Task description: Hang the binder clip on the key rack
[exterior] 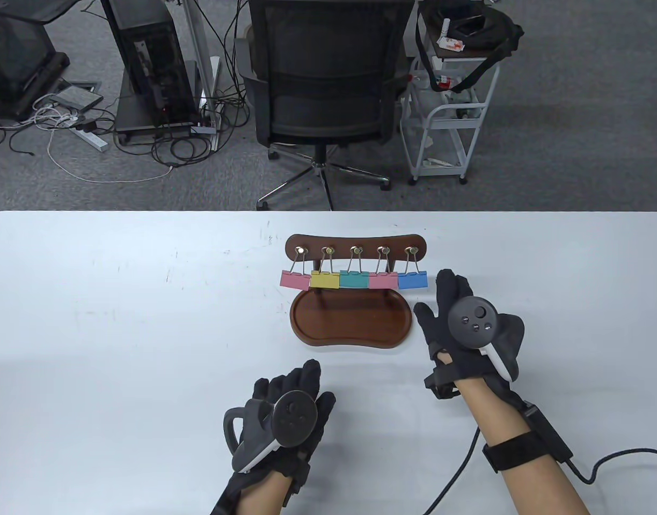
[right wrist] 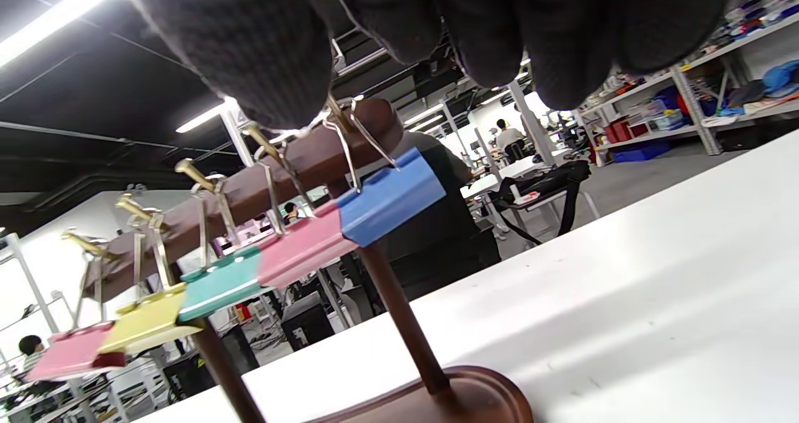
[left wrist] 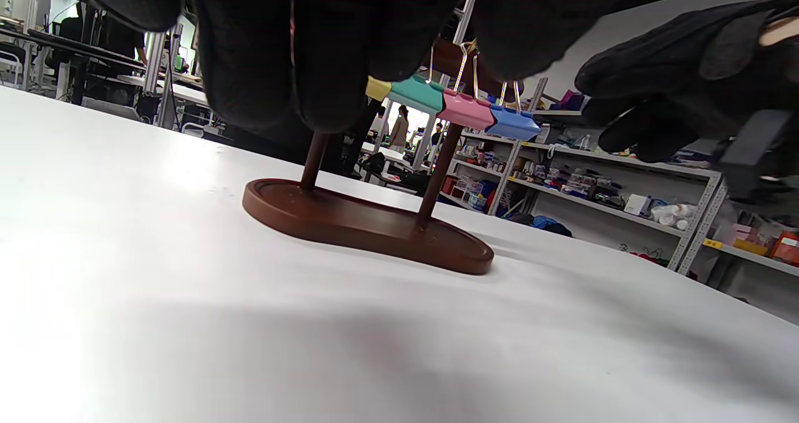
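Note:
A brown wooden key rack (exterior: 355, 244) stands on its oval tray base (exterior: 351, 322) mid-table. Several binder clips hang side by side from its hooks: pink, yellow, teal, pink and blue (exterior: 412, 280). The blue clip also shows in the right wrist view (right wrist: 390, 196) and the left wrist view (left wrist: 512, 123). My right hand (exterior: 446, 300) hovers just right of the rack, below the blue clip, fingers spread, holding nothing. My left hand (exterior: 301, 386) rests over the table in front of the tray, fingers extended and empty.
The white table (exterior: 119, 322) stretches wide to the left and right of the rack. Beyond its far edge stand an office chair (exterior: 323, 80), a white cart (exterior: 452, 112) and computer gear with cables. A cable (exterior: 602, 466) trails from my right wrist.

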### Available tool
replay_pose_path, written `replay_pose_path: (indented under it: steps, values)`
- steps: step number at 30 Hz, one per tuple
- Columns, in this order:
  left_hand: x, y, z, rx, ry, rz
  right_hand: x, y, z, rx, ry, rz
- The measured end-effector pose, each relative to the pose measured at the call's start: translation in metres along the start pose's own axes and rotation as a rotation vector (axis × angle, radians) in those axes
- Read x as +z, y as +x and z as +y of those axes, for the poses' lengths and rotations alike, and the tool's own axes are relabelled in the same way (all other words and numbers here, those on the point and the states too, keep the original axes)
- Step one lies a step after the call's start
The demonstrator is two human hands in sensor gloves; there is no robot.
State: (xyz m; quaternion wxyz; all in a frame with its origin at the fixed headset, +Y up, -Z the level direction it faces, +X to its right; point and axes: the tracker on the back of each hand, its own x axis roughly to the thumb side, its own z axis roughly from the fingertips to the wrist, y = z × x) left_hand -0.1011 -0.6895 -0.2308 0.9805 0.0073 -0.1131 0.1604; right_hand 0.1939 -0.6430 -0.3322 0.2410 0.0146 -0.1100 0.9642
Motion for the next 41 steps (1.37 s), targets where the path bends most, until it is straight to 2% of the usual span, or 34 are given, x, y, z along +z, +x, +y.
replay_pose_path:
  steps: [6, 12, 17, 26, 41]
  values:
    - [0.000, 0.001, 0.000, -0.002, 0.006, -0.008, 0.027, 0.000, -0.017, -0.006, 0.008, -0.047]
    - [0.001, 0.003, -0.002, -0.002, 0.004, -0.017, 0.054, 0.003, -0.021, -0.014, 0.042, -0.067]
    - [0.001, 0.006, -0.003, -0.003, 0.000, -0.030, 0.075, 0.005, -0.009, -0.061, 0.065, -0.057]
    - [0.002, 0.006, -0.003, -0.006, 0.001, -0.036, 0.089, 0.007, 0.031, -0.010, 0.109, -0.032]
    - [0.006, 0.008, -0.002, -0.031, 0.020, -0.037, 0.101, 0.000, 0.037, -0.010, 0.162, -0.039]
